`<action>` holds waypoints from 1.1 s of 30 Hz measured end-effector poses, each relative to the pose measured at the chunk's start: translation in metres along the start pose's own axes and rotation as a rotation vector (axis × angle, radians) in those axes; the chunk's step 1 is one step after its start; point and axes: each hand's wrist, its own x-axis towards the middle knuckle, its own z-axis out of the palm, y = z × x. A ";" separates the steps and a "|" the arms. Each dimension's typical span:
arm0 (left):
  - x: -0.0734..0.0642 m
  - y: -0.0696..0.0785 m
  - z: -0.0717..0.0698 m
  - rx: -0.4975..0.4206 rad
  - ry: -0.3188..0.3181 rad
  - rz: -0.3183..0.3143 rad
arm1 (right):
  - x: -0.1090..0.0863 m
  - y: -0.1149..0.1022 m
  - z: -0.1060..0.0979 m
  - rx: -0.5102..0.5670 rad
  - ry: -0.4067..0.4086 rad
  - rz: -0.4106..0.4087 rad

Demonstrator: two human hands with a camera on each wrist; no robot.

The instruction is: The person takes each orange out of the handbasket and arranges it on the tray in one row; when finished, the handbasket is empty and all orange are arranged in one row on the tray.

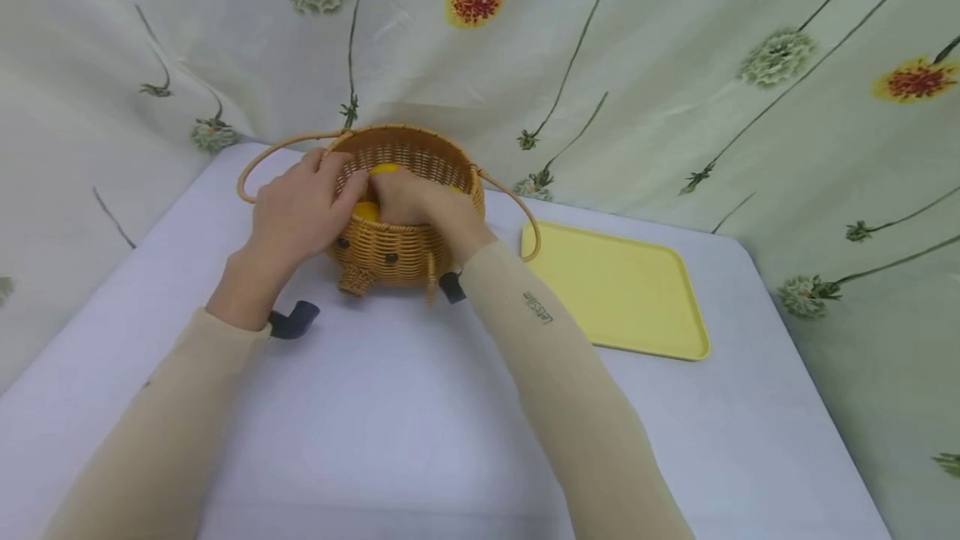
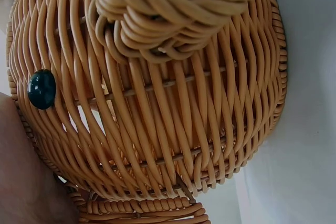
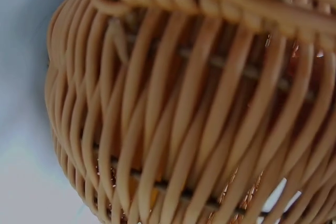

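A wicker basket shaped like an animal, with a woven snout and dark button eyes, stands at the back left of the table. My left hand grips its left rim, thumb over the opening; in the left wrist view, part of that hand lies against the basket edge. Down inside the basket reaches my right hand, its fingers hidden, so I cannot tell what they hold. Yellow-orange round things, one at the front and one farther back, show around it. The right wrist view is filled by the woven side.
A yellow rectangular tray lies on the white table, right of the basket. One loop handle sticks out left; the other handle reaches over the tray's corner. A flowered curtain hangs behind.
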 end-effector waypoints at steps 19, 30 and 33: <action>0.006 0.000 0.000 0.000 -0.046 0.003 | -0.070 0.040 -0.006 0.262 0.394 0.009; 0.010 -0.003 -0.004 -0.003 -0.074 -0.010 | -0.106 0.059 0.008 0.474 0.676 -0.115; 0.011 -0.002 -0.001 -0.013 -0.069 -0.003 | -0.119 0.067 0.008 0.508 0.775 -0.187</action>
